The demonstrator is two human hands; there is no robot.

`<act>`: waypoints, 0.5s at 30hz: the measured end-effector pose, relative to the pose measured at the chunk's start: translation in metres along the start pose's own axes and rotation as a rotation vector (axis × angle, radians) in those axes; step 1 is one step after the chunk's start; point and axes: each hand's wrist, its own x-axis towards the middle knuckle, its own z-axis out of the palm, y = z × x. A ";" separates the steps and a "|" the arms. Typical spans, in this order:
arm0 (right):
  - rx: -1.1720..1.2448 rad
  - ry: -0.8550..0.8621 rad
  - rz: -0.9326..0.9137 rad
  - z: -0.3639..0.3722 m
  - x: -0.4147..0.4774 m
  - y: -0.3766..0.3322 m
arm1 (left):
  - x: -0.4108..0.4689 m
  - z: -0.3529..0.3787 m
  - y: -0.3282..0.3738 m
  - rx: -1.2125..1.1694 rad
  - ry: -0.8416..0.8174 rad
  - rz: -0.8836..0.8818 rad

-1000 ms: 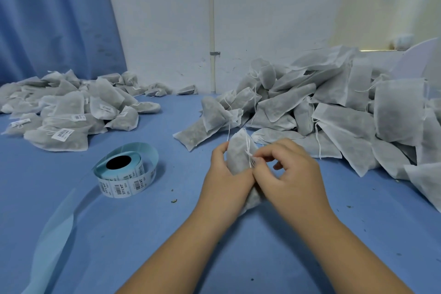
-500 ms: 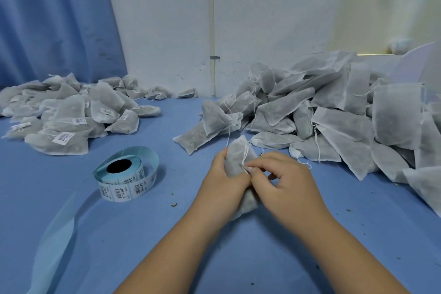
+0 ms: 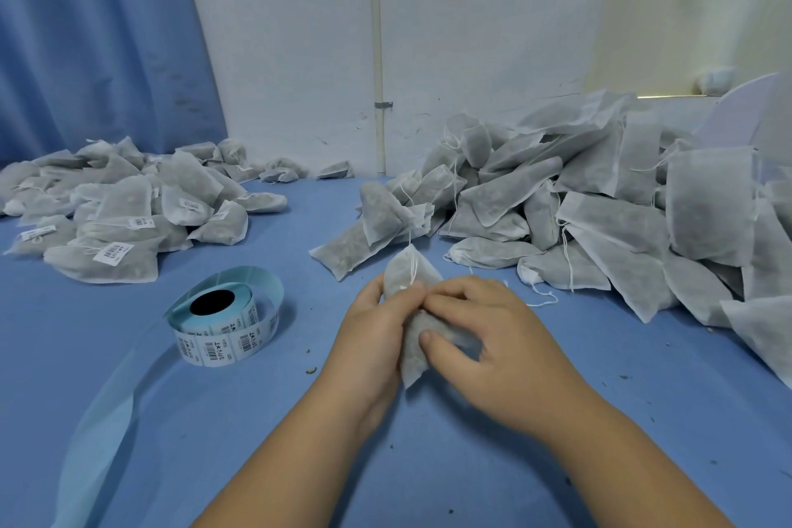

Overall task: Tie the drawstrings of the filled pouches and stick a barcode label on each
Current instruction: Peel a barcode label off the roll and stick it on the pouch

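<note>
White non-woven fabric of one filled pouch (image 3: 410,270) shows between both hands, held just above the blue surface (image 3: 471,463) in front of the person. The left hand (image 3: 368,343) grips its left side. The right hand (image 3: 497,347) curls its fingers over the neck and lays the thumb on the body.

Compared with a second ago, the right thumb has come down from the neck to the body, and more of the lower end shows. I judge that the drawstring (image 3: 413,268) knot is being pulled tight, so the label roll (image 3: 223,315) is needed next.

The long axis of the pouch runs from near to far: its gathered mouth points away toward the wall, and its bottom corner points toward the person.
</note>
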 end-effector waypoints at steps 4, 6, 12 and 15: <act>0.286 0.139 0.134 0.002 0.002 0.000 | -0.001 -0.002 0.002 -0.036 0.004 -0.017; 0.414 0.232 0.276 0.000 0.004 0.000 | -0.003 -0.002 0.002 -0.029 -0.003 -0.009; 0.714 0.085 0.625 -0.007 0.006 0.004 | -0.006 -0.002 -0.002 0.052 -0.208 0.054; 0.775 0.092 0.620 -0.010 0.005 0.006 | -0.006 -0.002 -0.005 0.080 -0.302 0.085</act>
